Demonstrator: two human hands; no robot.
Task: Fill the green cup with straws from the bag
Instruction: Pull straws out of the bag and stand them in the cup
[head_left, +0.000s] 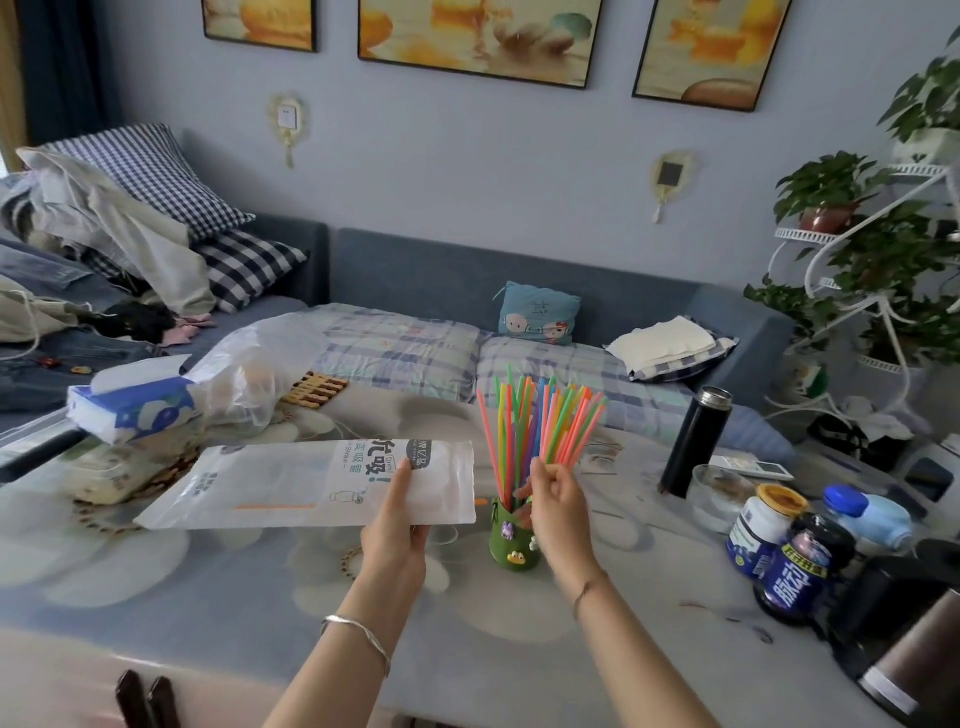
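Left hand (397, 525): fingers clamped on white plastic straw bag (317, 480), held flat above table.
Right hand (558, 499): fingers closed around bright multicoloured straws (540, 421).
Small green ceramic cup (511, 540): upright on table, rim hidden by right hand.

The person is showing two bare forearms with no sleeves reaching into view. The left hand (396, 535) is wearing a thin silver bangle (358, 636) lying loosely around the wrist. The right hand (558, 506) is wearing a slim, darker string-like bracelet (584, 592) at its wrist, and neither hand is wearing a glove.
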